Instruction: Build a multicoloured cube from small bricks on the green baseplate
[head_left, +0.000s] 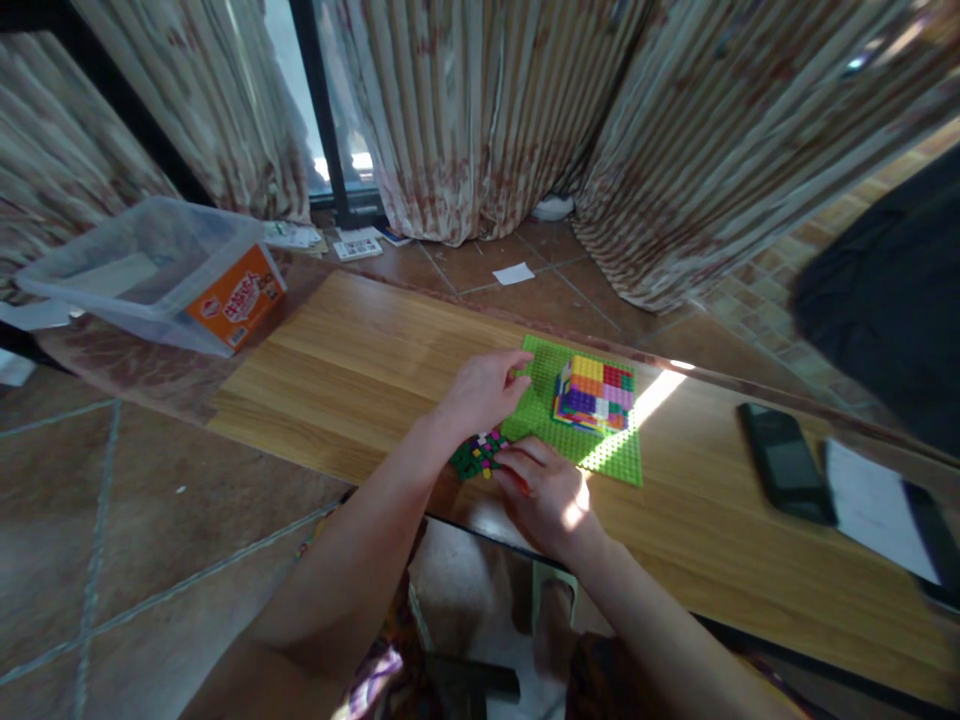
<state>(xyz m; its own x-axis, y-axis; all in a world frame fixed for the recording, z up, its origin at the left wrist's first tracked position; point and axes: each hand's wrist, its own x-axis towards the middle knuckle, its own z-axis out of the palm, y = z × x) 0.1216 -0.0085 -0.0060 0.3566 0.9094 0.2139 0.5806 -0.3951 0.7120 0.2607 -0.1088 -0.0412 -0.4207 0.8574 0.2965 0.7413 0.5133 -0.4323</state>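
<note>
My left hand (487, 388) hovers at the left edge of a green studded baseplate (544, 440), thumb and fingers curved and apart with nothing visible between them. On the baseplate stands a block of multicoloured toy bricks (598, 392), yellow, orange, purple, pink and red on top. My right hand (546, 495) is at the plate's near edge, its fingers bent together beside a cluster of small dark green, pink, yellow and white pieces (478, 455). Something orange-red shows beneath those fingers, too small to name. Whether they touch the cluster cannot be told.
The wooden bench top (360, 365) runs left to right. A clear plastic bin (161, 270) with an orange label stands at far left. A dark phone (786, 462) and a white paper (877, 505) lie on the right. Curtains (480, 120) hang behind.
</note>
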